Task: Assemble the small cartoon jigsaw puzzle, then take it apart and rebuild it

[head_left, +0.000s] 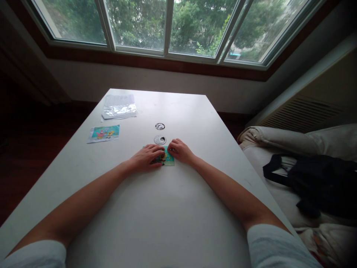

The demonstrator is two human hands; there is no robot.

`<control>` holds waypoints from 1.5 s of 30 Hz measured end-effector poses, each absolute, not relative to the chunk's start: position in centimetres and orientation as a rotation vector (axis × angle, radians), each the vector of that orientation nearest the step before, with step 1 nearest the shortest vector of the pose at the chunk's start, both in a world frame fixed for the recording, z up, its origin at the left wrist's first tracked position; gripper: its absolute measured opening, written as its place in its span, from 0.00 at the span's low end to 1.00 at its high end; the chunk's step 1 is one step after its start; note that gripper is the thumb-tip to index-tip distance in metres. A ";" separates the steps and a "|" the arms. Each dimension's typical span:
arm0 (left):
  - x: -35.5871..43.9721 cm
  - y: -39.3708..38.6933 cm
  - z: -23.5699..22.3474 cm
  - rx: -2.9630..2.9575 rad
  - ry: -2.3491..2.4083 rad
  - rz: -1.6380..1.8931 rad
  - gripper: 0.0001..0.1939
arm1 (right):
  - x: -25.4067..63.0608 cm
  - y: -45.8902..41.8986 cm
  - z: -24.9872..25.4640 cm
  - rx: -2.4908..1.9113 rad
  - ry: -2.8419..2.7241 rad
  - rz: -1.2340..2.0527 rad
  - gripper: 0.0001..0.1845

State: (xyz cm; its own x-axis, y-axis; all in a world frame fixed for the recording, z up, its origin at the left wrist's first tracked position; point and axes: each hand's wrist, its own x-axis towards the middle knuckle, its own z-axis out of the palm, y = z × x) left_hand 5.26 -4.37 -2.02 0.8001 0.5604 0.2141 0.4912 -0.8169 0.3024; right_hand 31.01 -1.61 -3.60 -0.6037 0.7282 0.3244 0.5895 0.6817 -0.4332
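A small teal picture card (pixel 169 159) with a yellow cartoon figure lies on the white table in front of me. My left hand (pixel 149 157) rests on its left part, fingers stretched out over the picture and hiding much of it. At the card's upper right, my right hand (pixel 179 149) has its fingers curled together near the surface; whatever they pinch is too small to make out. Just beyond the card is a round silvery disc (pixel 160 140) with a dark spot. Behind that sits a second round piece (pixel 160 126), dark-rimmed and shiny.
On the white table (pixel 167 216), a cartoon picture sheet (pixel 105 133) lies to the left. Farther back are papers with a clear plastic sleeve (pixel 119 107). Right of the table stands a pale sofa (pixel 256 149) with a black bag (pixel 320 182). Windows (pixel 166 28) face me.
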 end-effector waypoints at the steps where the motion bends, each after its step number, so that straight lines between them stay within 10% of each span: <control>1: 5.2 -4.4 -2.0 2.754 0.821 0.437 0.24 | 31.0 -1.8 -3.6 -1.030 -2.416 0.365 0.04; 22: -0.1 -7.2 -1.5 2.845 0.977 0.091 0.38 | 33.2 -7.6 -2.7 -0.978 -2.848 0.286 0.41; 45: 0.6 -7.0 -3.6 2.782 1.215 0.154 0.35 | 29.5 -6.8 -2.7 -1.136 -2.794 0.261 0.42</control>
